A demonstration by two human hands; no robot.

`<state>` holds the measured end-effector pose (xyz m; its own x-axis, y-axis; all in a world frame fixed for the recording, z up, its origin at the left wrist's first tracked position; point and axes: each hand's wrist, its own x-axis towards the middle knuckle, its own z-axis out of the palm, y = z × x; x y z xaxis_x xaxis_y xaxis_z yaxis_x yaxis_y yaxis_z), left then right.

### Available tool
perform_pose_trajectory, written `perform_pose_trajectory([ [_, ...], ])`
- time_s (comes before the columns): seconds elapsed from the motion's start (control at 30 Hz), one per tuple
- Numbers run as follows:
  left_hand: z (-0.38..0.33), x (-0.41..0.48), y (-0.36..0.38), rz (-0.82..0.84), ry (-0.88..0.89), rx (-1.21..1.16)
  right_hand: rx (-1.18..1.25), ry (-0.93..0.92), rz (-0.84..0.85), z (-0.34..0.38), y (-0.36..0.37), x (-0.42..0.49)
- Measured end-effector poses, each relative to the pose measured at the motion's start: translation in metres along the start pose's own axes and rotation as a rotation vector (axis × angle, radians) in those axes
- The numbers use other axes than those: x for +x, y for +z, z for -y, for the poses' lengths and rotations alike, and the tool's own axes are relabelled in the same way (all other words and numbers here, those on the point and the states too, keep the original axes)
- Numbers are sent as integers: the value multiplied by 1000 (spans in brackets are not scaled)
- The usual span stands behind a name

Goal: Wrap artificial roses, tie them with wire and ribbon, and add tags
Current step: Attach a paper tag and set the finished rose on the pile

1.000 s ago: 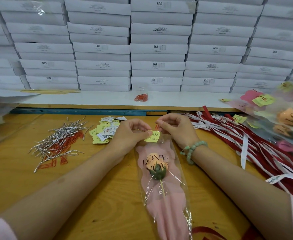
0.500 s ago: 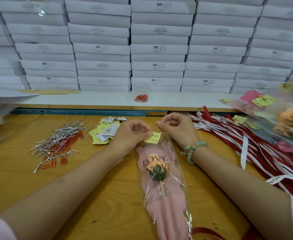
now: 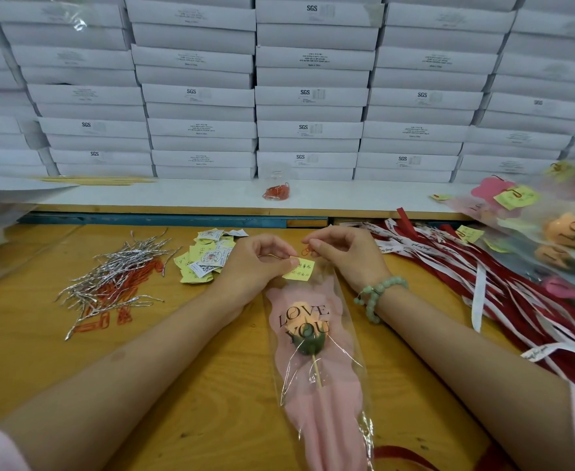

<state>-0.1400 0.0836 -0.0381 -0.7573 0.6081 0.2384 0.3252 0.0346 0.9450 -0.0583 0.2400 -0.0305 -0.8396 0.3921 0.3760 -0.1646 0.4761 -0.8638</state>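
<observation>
A wrapped rose (image 3: 308, 338) lies on the wooden table (image 3: 41, 362) in front of me, in a clear sleeve printed "LOVE YOU" over pink paper. At the sleeve's top edge sits a yellow tag (image 3: 300, 269). My left hand (image 3: 255, 266) pinches the tag's left edge against the wrap. My right hand (image 3: 345, 254) holds a small red paper clip (image 3: 307, 249) just above the tag, between thumb and forefinger. A green bead bracelet is on my right wrist.
Silver wire ties mixed with red clips (image 3: 109, 283) lie at the left. A pile of yellow and white tags (image 3: 208, 254) sits beside my left hand. Red and white ribbons (image 3: 466, 277) spread at the right, finished roses (image 3: 557, 232) beyond. Stacked white boxes (image 3: 309, 93) line the back.
Both hands stay at the sleeve's top. The right hand has shifted slightly with the clip beside the tag; the rose has not moved.
</observation>
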Motion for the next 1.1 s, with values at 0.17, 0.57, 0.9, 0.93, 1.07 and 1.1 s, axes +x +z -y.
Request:
perform_pose_trajectory([
  [0.17, 0, 0, -1, 16, 17, -35, 72, 6, -2, 2, 1, 0],
  [0.57, 0, 0, -1, 7, 22, -13, 77, 7, 16, 3, 3, 0],
  [0.9, -1, 0, -2, 22, 27, -60, 54, -20, 20, 4, 3, -1],
  [0.93, -2, 0, -2, 28, 26, -68, 66, -28, 11, 4, 3, -1],
  [1.07, -2, -1, -2, 54, 23, -83, 107, -59, -47, 5, 2, -2],
  [1.1, -2, -1, -2, 55, 25, -82, 117, -62, -52, 5, 2, -2],
])
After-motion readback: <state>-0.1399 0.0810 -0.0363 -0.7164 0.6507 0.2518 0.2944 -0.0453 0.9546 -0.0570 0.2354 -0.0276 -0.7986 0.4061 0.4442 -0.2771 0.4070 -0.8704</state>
